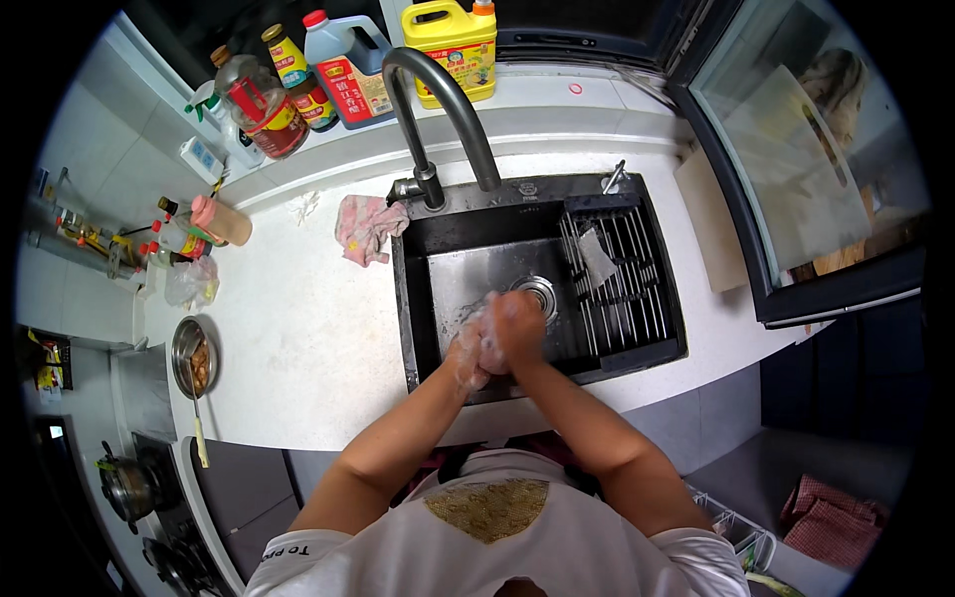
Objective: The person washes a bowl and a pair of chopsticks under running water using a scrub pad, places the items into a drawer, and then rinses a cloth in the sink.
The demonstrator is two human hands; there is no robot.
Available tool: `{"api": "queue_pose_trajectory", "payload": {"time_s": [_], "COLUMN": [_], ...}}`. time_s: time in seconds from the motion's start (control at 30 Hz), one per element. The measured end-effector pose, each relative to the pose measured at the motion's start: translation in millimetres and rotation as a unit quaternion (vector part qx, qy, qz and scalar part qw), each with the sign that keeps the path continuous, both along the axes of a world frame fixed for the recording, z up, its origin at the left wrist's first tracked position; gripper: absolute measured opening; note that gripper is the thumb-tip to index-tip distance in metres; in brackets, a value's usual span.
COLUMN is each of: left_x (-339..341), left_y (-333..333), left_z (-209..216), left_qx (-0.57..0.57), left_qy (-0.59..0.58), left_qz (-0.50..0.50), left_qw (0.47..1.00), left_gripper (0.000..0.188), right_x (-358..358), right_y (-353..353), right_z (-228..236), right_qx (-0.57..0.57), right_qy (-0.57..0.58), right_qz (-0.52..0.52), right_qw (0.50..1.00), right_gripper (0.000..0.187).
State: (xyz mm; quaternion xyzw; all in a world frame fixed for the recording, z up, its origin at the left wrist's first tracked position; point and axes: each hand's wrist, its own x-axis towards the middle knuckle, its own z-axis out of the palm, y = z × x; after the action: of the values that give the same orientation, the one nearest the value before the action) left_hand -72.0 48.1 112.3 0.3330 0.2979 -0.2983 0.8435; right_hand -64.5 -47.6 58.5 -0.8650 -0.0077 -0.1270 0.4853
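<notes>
See on the windowsill (542, 98) a yellow jug (450, 62) just beside a red-capped jug (350, 85), with a spray bottle (236, 137) farther left. Find a pink cloth (368, 229) crumpled on the white counter (298, 318). Spot a peach-coloured bottle (223, 221) near a plastic bag (191, 284) toward the left, then a round steel vessel (182, 343) holding brownish food (200, 366) (pieces too small to identify). Note a metal pot (127, 488) at lower left and a red checked cloth (834, 527) at lower right.

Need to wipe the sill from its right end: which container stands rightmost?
The yellow jug; the red-capped jug and the bottles all stand left of it.
</notes>
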Motion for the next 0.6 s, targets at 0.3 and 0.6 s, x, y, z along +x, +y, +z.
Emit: {"api": "queue_pose_trajectory", "payload": {"time_s": [0.3, 0.6], "left_x": [11, 10], "left_y": [10, 10], "left_z": [-63, -52], "left_qx": [-0.245, 0.022], "left_qy": [-0.04, -0.006], "left_qz": [-0.059, -0.035], "left_qw": [0.967, 0.999], "left_gripper": [0.041, 0.043], "right_x": [-3, 6], "right_y": [11, 22], "right_z": [-8, -40], "right_qx": [-0.051, -0.056], "right_qy": [-0.058, 0.037], "right_qz": [-0.05, -0.089], "right_qw": [0.996, 0.994], "right_gripper": [0.016, 0.017]}}
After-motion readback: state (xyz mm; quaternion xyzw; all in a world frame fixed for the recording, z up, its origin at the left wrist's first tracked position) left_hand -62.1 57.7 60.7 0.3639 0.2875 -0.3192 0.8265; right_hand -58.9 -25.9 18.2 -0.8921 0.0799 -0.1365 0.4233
